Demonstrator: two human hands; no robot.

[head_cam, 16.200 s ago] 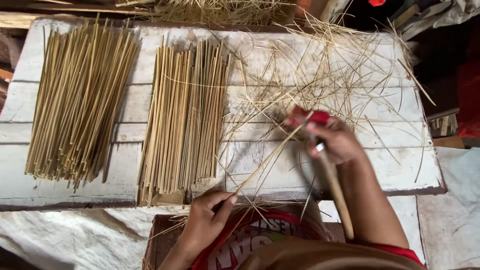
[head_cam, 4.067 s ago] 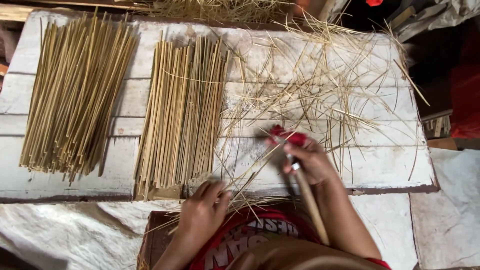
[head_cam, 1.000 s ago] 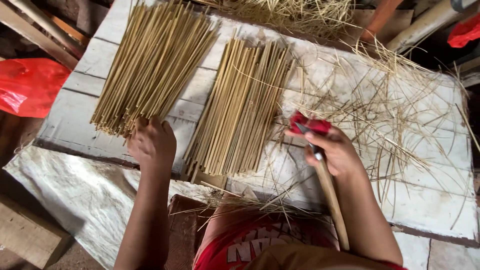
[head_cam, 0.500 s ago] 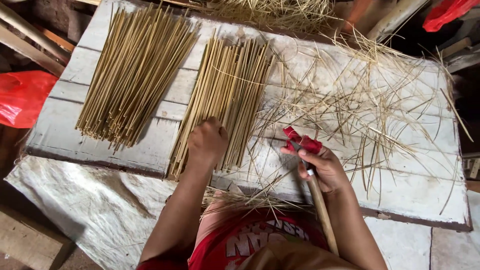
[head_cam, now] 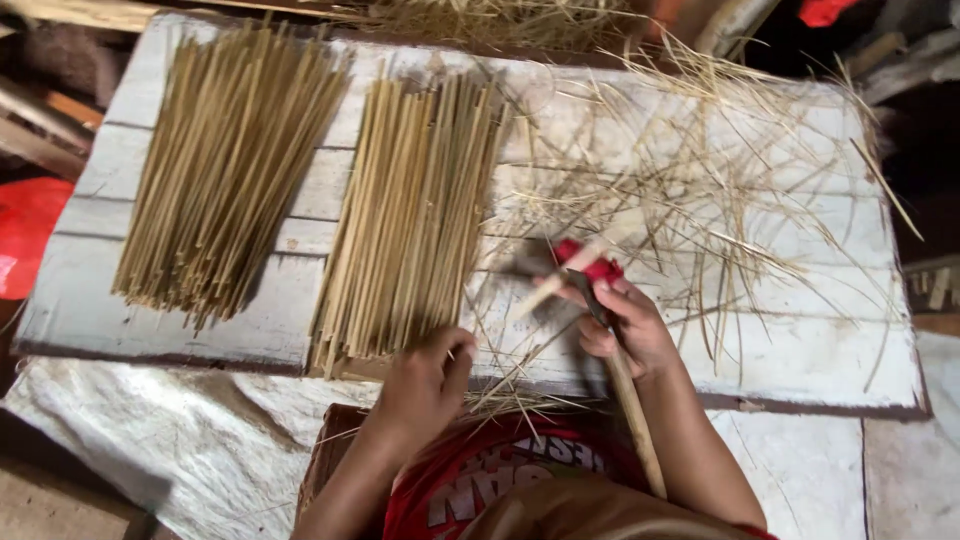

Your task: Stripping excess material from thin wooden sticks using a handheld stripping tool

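Left hand (head_cam: 425, 378) withdrawn from bundle, pinching thin bamboo strip (head_cam: 560, 280).

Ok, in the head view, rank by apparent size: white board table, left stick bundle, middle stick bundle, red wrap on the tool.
1. White board table
2. Left stick bundle and middle stick bundle: too alike to rank
3. Red wrap
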